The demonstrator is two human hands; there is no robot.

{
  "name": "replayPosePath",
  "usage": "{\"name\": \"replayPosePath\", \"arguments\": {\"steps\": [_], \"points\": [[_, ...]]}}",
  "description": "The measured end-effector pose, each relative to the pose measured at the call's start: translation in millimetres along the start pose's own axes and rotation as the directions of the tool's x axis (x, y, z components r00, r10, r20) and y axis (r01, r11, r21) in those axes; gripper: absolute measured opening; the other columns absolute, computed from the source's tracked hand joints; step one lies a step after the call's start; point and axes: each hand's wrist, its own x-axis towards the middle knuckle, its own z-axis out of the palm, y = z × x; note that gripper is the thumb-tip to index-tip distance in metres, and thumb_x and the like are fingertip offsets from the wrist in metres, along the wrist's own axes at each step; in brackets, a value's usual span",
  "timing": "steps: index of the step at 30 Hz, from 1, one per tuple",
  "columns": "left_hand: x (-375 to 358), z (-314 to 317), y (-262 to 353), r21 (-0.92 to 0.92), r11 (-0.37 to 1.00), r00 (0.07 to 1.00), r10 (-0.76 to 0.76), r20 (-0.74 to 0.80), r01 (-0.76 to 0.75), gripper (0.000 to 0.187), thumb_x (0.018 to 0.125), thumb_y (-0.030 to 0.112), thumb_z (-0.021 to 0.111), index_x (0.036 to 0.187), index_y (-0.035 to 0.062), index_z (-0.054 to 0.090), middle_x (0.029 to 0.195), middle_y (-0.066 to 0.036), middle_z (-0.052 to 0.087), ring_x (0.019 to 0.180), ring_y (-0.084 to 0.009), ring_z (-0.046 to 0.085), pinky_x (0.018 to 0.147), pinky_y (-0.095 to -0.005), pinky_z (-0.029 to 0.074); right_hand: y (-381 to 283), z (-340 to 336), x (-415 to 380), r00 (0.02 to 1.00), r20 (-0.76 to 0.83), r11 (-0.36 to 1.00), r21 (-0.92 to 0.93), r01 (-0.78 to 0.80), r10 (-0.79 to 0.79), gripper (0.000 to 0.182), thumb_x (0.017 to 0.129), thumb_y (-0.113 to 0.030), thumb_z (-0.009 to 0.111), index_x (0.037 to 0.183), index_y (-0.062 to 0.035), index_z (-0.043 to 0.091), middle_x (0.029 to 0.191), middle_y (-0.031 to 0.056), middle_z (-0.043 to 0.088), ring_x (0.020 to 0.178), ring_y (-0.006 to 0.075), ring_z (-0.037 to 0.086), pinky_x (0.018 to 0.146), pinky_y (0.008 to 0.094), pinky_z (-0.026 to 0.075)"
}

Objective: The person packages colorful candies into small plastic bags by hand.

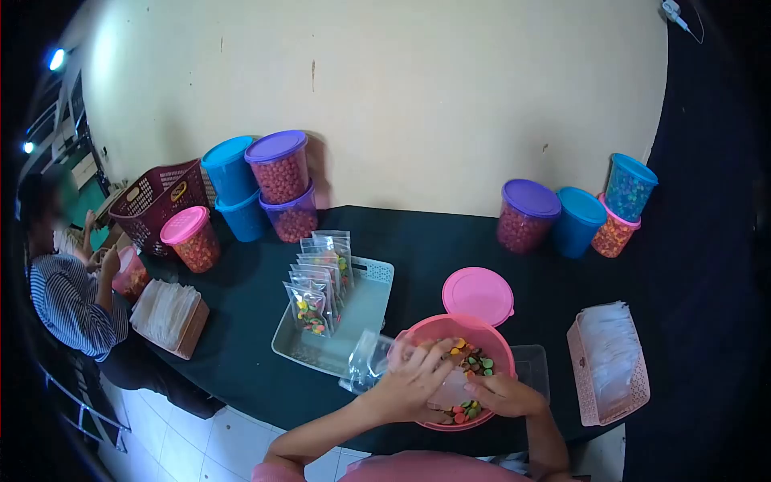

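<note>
Over a pink tub (504, 347) of colourful candy-like pieces (474, 357), my two hands work close together. My left hand (418, 381) reaches in from the left, fingers bent around a translucent plastic bag (450, 391). From the right, my right hand (506, 394) has its thumb and curled fingers at the same bag's edge. Crumpled clear plastic (368, 357) shows just left of my left hand, over the tray's corner. Several filled clear bags (309, 309) stand in a row in the grey-green tray (373, 301).
A pink lid (478, 296) lies behind the tub; a clear container (534, 369) sits right of it. Baskets of plastic bags (612, 361) (167, 317) flank the workspace. Lidded tubs (279, 165) (530, 213) line the back. At far left a person (72, 297) works beside a maroon basket (161, 201).
</note>
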Motion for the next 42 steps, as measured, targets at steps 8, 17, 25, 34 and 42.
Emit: {"name": "replayPosePath", "arguments": {"steps": [8,17,25,34,42], "points": [[-31,39,-8,-0.886,0.412,0.344,-0.817,-0.463,-0.214,0.105,0.052,0.032,0.080,0.129,0.0122,0.011,0.132,-0.010,0.012,0.122,-0.0259,0.020,0.099,-0.0449,0.018,10,33,-9,0.933,-0.243,0.639,0.769,0.019,0.265,0.046,0.091,-0.042,0.024,0.089,-0.0028,0.048,0.059,-0.0015,0.042,0.046,0.0061,0.035,0.041,0.0201,0.028],[-18,70,23,-0.922,-0.307,0.688,-0.723,0.065,-0.234,0.048,0.071,0.007,0.065,0.113,0.0008,0.041,0.103,-0.012,0.054,0.095,-0.0206,0.053,0.084,-0.0320,0.043,5,52,7,0.991,-0.071,0.700,0.714,-0.027,0.110,0.047,0.092,-0.041,0.023,0.092,-0.0008,0.046,0.065,0.0000,0.042,0.056,0.0085,0.038,0.051,0.0226,0.035],[-15,64,24,-0.904,-0.326,0.588,-0.802,0.109,-0.277,0.029,0.072,0.002,0.061,0.098,0.0021,0.047,0.091,-0.008,0.055,0.084,-0.0177,0.055,0.076,-0.0306,0.046,-10,60,9,0.862,-0.503,0.976,0.146,0.159,-0.065,0.034,0.088,-0.035,0.041,0.095,-0.0022,0.048,0.056,0.0133,0.053,0.053,0.0238,0.056,0.048,0.0319,0.041],[-14,46,-4,-0.894,-0.215,0.579,-0.813,-0.060,-0.394,0.020,0.075,0.003,0.054,0.094,0.0049,0.046,0.092,-0.009,0.053,0.089,-0.0185,0.053,0.078,-0.0324,0.044,-14,54,3,0.871,-0.491,0.996,0.082,0.033,0.012,0.036,0.084,-0.032,0.050,0.095,0.0022,0.052,0.063,0.0140,0.058,0.058,0.0260,0.060,0.050,0.0319,0.043],[-14,62,13,-0.929,-0.271,0.639,-0.767,0.052,-0.250,0.036,0.073,0.006,0.059,0.105,0.0059,0.043,0.098,-0.010,0.052,0.091,-0.0209,0.053,0.081,-0.0367,0.044,-32,58,7,0.821,-0.563,0.995,-0.018,0.103,-0.095,0.033,0.083,-0.028,0.051,0.099,0.0012,0.052,0.068,0.0175,0.059,0.063,0.0320,0.059,0.054,0.0361,0.046]]}}
